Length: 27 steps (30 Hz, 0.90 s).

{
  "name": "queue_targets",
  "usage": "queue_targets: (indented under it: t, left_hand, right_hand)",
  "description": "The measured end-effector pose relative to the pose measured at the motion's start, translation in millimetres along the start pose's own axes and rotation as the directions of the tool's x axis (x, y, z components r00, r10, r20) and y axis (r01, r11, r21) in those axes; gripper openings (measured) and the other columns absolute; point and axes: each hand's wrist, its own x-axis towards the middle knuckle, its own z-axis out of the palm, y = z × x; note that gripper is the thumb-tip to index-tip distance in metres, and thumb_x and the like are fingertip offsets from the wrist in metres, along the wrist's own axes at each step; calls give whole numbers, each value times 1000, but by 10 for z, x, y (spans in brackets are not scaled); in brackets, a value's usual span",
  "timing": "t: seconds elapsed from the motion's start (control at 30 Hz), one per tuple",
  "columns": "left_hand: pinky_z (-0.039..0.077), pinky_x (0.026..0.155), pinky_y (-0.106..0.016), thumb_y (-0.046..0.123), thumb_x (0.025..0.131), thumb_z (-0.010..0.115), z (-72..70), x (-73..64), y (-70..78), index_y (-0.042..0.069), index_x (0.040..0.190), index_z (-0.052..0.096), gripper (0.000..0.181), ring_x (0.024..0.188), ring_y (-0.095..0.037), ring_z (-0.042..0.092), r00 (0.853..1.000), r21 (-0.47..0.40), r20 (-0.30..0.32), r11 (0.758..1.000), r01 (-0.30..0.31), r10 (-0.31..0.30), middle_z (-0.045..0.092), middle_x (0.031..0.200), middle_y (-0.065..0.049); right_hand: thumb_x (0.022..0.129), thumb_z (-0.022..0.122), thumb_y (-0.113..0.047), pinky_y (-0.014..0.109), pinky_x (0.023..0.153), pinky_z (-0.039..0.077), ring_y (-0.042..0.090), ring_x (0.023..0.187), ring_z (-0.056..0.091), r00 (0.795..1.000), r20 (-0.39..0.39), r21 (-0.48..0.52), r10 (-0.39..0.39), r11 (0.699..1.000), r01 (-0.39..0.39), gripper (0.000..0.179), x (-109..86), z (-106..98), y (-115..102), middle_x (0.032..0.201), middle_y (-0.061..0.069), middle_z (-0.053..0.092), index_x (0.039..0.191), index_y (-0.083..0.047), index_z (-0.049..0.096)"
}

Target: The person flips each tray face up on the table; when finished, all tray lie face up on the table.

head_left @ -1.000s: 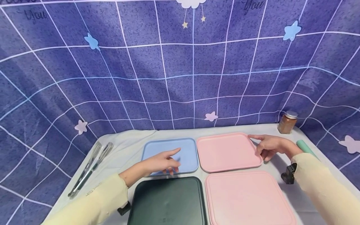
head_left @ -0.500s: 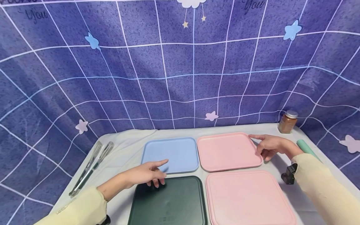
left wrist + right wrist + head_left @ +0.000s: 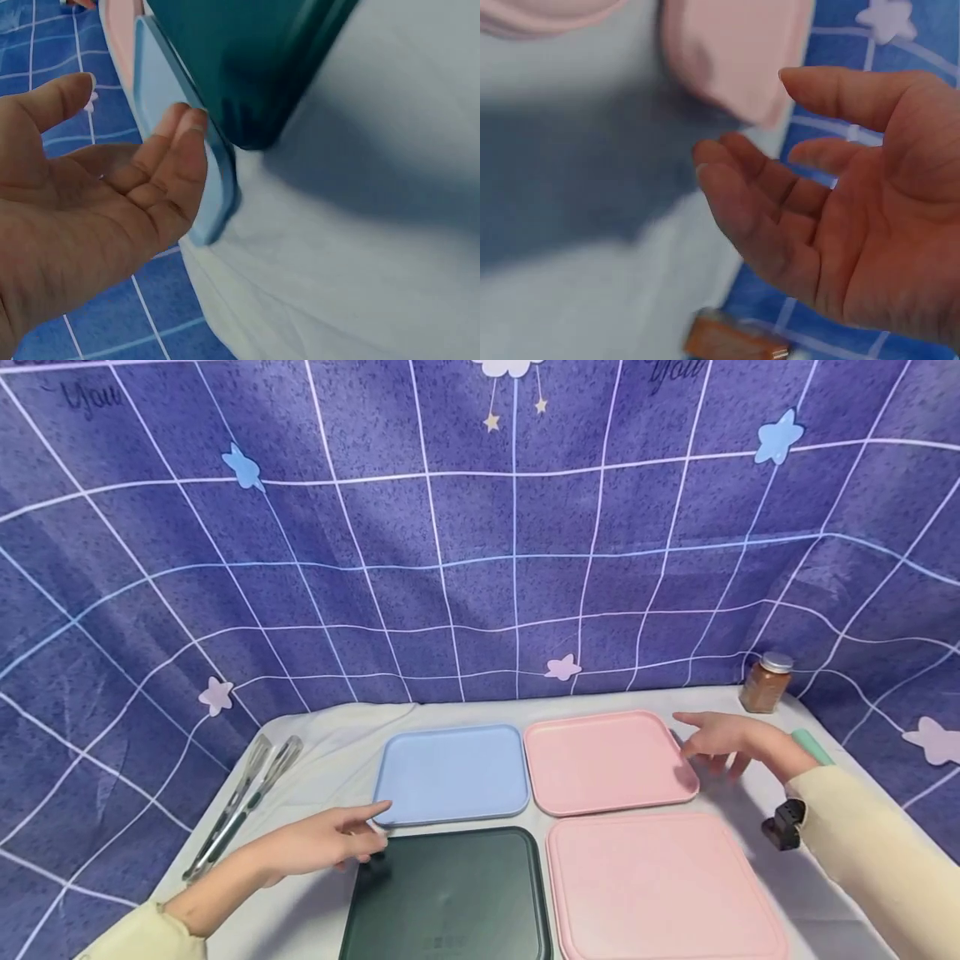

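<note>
Four rectangular trays lie in two rows on a counter [image 3: 337, 735] covered in white cloth: a blue tray [image 3: 453, 772] far left, a small pink tray [image 3: 607, 764] far right, a dark green tray [image 3: 450, 893] near left and a large pink tray [image 3: 660, 885] near right. The left hand [image 3: 322, 845], its fingers loosely bent and holding nothing, is by the adjoining corners of the blue and green trays; contact cannot be told. The right hand [image 3: 723, 739], also holding nothing, is just beside the small pink tray's right edge, thumb apart from its curved fingers. Metal tongs [image 3: 243, 814] lie farther left. A brown-filled jar [image 3: 766, 687] and a partly hidden green cylinder [image 3: 812, 747] sit at right. Behind hangs a purple-blue curtain [image 3: 476, 527] with grid lines and stars.
</note>
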Motion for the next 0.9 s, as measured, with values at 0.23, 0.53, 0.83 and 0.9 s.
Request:
queue_targets:
  t: [0.23, 0.53, 0.83, 0.9]
  left_hand:
    - [47, 62, -28, 33, 99, 60, 1, -137, -184, -8, 157, 17, 82, 77, -17, 59, 999, -27, 23, 998, 49, -49, 66, 94, -10]
    - [47, 58, -29, 32, 101, 58, 120, -217, -371, -14, 154, 12, 85, 71, -20, 63, 993, -49, 86, 995, 86, -82, 68, 84, -9]
    - [48, 58, -25, 28, 102, 56, 195, -294, -530, -17, 153, 8, 83, 67, -13, 59, 988, -134, 153, 989, 57, -36, 67, 81, -7]
    - [48, 58, -24, 27, 102, 56, 214, -303, -571, -18, 152, 8, 83, 66, -12, 58, 986, -141, 164, 989, 45, -21, 67, 81, -7]
  right_hand:
    - [93, 62, -24, 36, 51, 56, 19, 63, 62, 996, 27, -41, -85, 995, 86, 85, -258, 238, -533, 93, 14, 62, 159, 0, 14]
    - [93, 68, -22, 35, 45, 55, 35, 72, 73, 930, 311, 256, -198, 959, 119, 79, -463, 989, -997, 97, 19, 71, 159, -14, 26]
    - [93, 69, -26, 40, 46, 56, 27, 68, 73, 877, 416, 402, -241, 914, 60, 94, -537, 1591, -1168, 93, 18, 73, 161, -7, 7]
    - [93, 69, -28, 39, 46, 56, 23, 65, 72, 879, 424, 403, -220, 914, 34, 98, -533, 1668, -1188, 93, 17, 73, 161, -4, 3]
